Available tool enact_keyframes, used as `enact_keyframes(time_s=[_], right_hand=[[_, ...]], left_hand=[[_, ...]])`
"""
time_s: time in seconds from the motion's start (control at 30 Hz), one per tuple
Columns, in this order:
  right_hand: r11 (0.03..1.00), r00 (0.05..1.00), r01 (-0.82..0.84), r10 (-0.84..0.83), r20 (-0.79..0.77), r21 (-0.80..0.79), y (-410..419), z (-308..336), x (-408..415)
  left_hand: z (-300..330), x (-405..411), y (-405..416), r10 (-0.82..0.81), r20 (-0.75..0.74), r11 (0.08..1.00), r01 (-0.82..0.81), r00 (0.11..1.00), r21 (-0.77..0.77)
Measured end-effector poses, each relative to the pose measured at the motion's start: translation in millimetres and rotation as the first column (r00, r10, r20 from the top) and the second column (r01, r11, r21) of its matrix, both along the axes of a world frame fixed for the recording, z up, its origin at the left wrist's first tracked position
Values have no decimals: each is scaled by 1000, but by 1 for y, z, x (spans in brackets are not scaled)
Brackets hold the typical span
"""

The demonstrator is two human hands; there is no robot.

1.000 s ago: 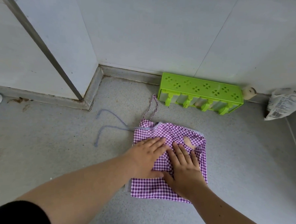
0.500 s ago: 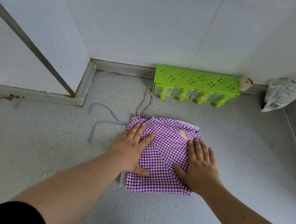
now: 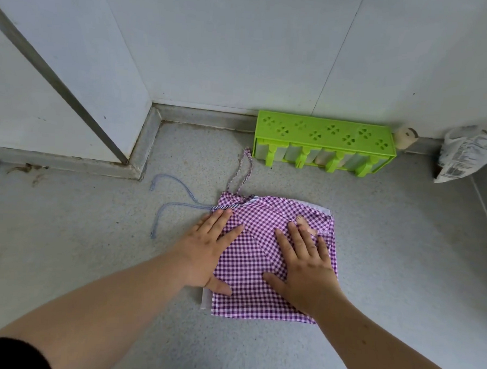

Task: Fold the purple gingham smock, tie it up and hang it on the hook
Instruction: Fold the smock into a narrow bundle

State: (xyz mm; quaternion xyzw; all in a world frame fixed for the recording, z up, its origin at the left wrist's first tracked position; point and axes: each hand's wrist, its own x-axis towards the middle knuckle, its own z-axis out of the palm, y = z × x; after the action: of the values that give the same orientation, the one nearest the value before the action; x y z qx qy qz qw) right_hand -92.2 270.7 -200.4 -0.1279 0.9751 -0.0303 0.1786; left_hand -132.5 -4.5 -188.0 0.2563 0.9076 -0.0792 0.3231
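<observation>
A person's left hand (image 3: pixel 208 250) and right hand (image 3: pixel 303 263) press flat, fingers straight and spread, on a purple gingham smock (image 3: pixel 256 241) folded into a rough square on a grey speckled floor (image 3: pixel 91 261). From the smock's corner at 11 o'clock, a gingham loop (image 3: pixel 241 170) runs toward 12 o'clock and pale blue ties (image 3: pixel 173 203) trail toward 9 o'clock. A green plastic rack (image 3: pixel 324 132) lies against the white wall (image 3: pixel 244 43) at 1 o'clock, with a printed white bag (image 3: pixel 464 153) at 2 o'clock.
</observation>
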Motion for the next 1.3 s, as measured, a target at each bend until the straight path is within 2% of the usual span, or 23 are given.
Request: enact_keyframes(time_s=[0.07, 0.13, 0.2, 0.3, 0.47, 0.57, 0.63, 0.67, 0.77, 0.87, 0.93, 1.0, 1.07, 1.17, 1.23, 1.3], right_hand=[[1000, 1000, 4, -4, 2, 7, 0, 0, 0], [1000, 1000, 6, -6, 2, 10, -1, 4, -2], [1000, 1000, 11, -11, 29, 16, -1, 5, -2], [1000, 999, 15, -15, 41, 15, -3, 6, -2], [999, 997, -17, 15, 82, 33, -1, 11, -4], [998, 998, -65, 65, 6, -1, 3, 22, 2], [986, 984, -163, 159, -82, -45, 6, 37, 14], [971, 971, -231, 226, -78, -61, 10, 43, 21], [950, 946, -309, 312, 85, -48, 21, 51, 39], [967, 962, -247, 252, 103, -52, 26, 50, 46], [986, 979, -123, 138, 147, -111, 25, 59, 40], [986, 981, 26, 7, 196, -167, 23, 71, 30], [972, 964, 115, -60, 258, -203, 24, 82, 17], [964, 943, 149, -72, 325, -219, 31, 102, -6], [936, 917, 201, -77, 391, -288, 35, 114, -22], [919, 885, 242, -79, 458, -309, 34, 122, -34]], left_hand=[[5, 4, -7, -87, -27, 996, 88, 996, 18], [13, 11, -11, -241, -46, 967, 243, 970, 71], [15, 21, -12, -337, -8, 935, 335, 942, 115], [12, 39, -12, -268, 71, 959, 260, 961, 110], [17, 56, -1, -153, 41, 985, 150, 987, 80], [19, 62, 5, -86, 57, 995, 82, 995, 63], [19, 61, 2, -74, 65, 995, 69, 995, 67], [20, 60, 1, -79, 72, 995, 73, 994, 74], [24, 52, -6, -111, 93, 991, 104, 989, 82], [32, 42, -10, -102, 102, 981, 83, 990, 174], [36, 36, -11, -10, 141, 962, -29, 990, 271], [41, 31, -12, 188, 215, 902, -256, 958, 349], [47, 26, -13, 369, 296, 805, -462, 881, 373], [53, 22, -16, 518, 434, 641, -670, 737, 374], [54, 20, -20, 591, 513, 519, -781, 622, 348], [53, 17, -23, 638, 547, 445, -839, 542, 312]])
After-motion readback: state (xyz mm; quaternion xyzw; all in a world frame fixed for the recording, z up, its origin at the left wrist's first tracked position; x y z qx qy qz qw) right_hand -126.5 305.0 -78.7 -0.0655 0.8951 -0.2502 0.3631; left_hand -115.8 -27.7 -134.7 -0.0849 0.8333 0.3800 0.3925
